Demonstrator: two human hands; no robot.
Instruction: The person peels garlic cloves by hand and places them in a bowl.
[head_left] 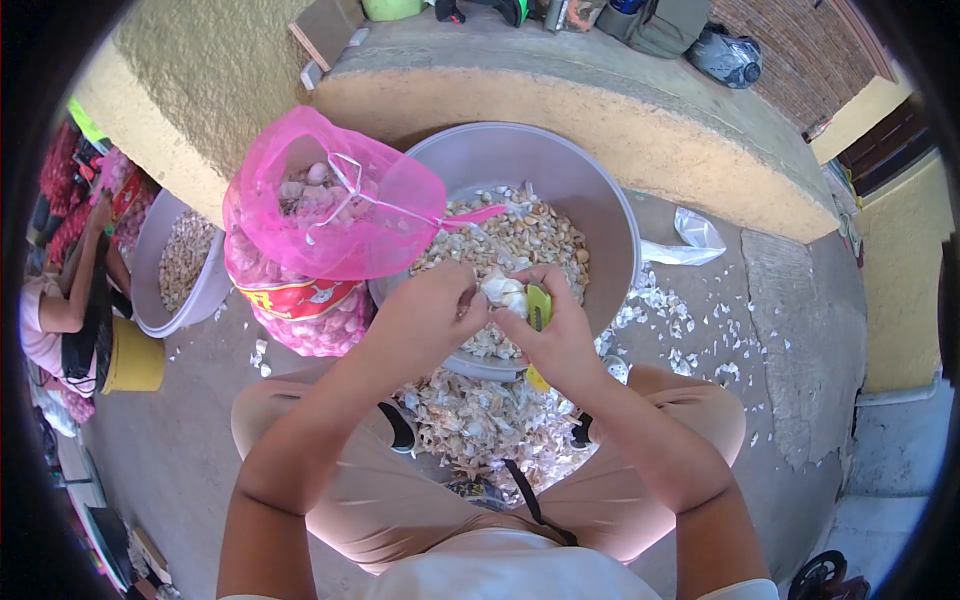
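Note:
Over the tub's near side, a whitish garlic bulb (506, 292) is held in my right hand (560, 335), between thumb and fingers. Along that same palm lies a yellow-green cutter (539, 308); its blade is not clear to see. Close against the bulb's left side, my left hand (432, 305) has its fingers curled in a pinch, and what is in them is hidden. Below both hands, the large grey tub (610, 200) contains many loose garlic cloves (545, 235). A pink mesh bag (310, 225) of garlic bulbs stands left of the tub, its top open.
Papery garlic skins (490, 420) are heaped between my feet, with more scraps on the floor to the right. A clear plastic bag (690, 240) lies beside the tub. Behind runs a concrete ledge (560, 95). At left, another person (65, 310) sits near a second tub (150, 290) and a yellow bucket (135, 360).

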